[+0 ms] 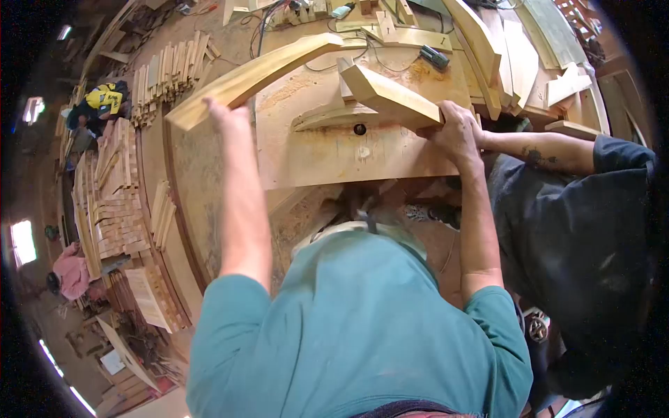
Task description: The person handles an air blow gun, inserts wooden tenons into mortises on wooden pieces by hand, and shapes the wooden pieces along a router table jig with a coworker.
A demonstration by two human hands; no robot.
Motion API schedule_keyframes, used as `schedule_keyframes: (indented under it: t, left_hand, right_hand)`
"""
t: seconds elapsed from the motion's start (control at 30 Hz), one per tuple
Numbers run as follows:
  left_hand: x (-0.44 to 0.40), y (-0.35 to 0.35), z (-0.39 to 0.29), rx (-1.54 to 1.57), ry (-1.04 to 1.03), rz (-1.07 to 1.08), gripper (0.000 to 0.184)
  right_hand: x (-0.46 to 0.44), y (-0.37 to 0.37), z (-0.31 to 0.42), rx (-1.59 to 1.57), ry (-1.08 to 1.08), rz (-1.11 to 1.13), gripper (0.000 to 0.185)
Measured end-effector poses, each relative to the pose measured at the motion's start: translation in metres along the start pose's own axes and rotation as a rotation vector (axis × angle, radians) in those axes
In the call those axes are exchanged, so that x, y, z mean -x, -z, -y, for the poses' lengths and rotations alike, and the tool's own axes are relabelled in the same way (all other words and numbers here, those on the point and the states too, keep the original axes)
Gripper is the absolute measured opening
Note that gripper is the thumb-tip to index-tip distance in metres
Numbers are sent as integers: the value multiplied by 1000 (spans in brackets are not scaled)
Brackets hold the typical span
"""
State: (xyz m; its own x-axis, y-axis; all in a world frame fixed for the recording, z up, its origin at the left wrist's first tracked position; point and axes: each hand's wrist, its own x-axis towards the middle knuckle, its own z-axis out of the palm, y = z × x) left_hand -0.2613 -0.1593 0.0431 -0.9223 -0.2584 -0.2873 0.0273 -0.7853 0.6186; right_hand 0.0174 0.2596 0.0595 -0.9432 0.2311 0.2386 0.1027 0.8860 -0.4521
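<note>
My left hand [228,117] is closed on the near end of a long angled wooden piece [268,67], which slants up to the right over the workbench [300,164]. My right hand [458,132] grips the right end of a second angled wooden piece [394,97]. The far end of that piece lies near a small upright block [345,78]. Below them on the bench is a curved wooden strip [327,118], beside a dark round hole [359,129]. A co-worker's arm [540,148] reaches in from the right, its hand hidden behind mine.
A co-worker in dark clothes [578,244] stands close at my right. Curved boards [481,49] lean at the back right. A black tool [435,57] and cables lie at the bench's back. Wooden strips [115,223] are stacked at left, with two people beyond.
</note>
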Motion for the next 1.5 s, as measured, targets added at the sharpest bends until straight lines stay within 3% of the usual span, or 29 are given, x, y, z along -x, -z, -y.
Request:
schedule_keyframes:
  t: [0.1, 0.17, 0.27, 0.47, 0.67, 0.77, 0.87, 0.9, 0.93, 0.97, 1.0, 1.03, 1.2, 1.3, 1.37, 1.43, 1.47, 1.5]
  left_hand:
    - [-52, -2, 75, 70, 124, -25, 62]
    - [-15, -57, 92, -21, 182, -292, 63]
    - [-69, -37, 159, -34, 169, -196, 65]
    - [-79, -31, 201, -168, 342, -181, 60]
    - [-63, -23, 180, -506, 547, -186, 35]
    - [-60, 2, 164, -622, 695, -64, 50]
    - [-75, 38, 147, -424, 1135, 123, 27]
    - [-49, 18, 118, -549, 1156, 230, 19]
    - [-51, 23, 108, -609, 1133, 282, 16]
    - [-32, 9, 95, -735, 974, 256, 12]
    - [-36, 11, 87, -766, 893, 429, 10]
    - [-32, -1, 82, -845, 812, 410, 9]
    - [-87, -3, 119, -1232, 402, 577, 22]
    - [-36, -48, 105, -1915, -412, 846, 42]
    - [13, -81, 81, -1536, -391, 788, 60]
    - [57, -107, 61, -792, 88, 897, 72]
    - [86, -122, 51, -705, 38, 1037, 79]
    - [106, -134, 45, -614, -12, 1176, 86]
  right_hand:
    - [-5, 7, 4, -71, 46, 36, 50]
    - [-8, 11, 11, -67, 50, 61, 49]
    - [-8, 15, 18, -68, -33, 163, 50]
    - [-14, 12, 31, -124, -142, 212, 50]
    - [-14, 7, 19, -386, -292, 56, 39]
    - [-18, 13, 27, -296, -272, 23, 40]
    - [-19, 20, 26, -225, -310, 72, 40]
    - [-18, 17, 21, -257, -302, 59, 39]
    - [-16, 12, 14, -292, -293, 47, 38]
    - [-15, 9, 9, -329, -280, 36, 37]
    - [-14, 8, 10, -328, -296, 45, 37]
    - [-14, 8, 12, -329, -307, 55, 37]
    - [-21, 10, 14, -262, -211, 51, 37]
    - [-24, 5, 12, -413, -190, 36, 40]
    - [-29, 3, 20, -467, -180, -20, 36]
    - [-35, 18, 51, -506, -151, -44, 30]
    - [-44, 45, 89, -691, -394, 108, 33]
    - [-50, 46, 96, -681, -368, 125, 33]
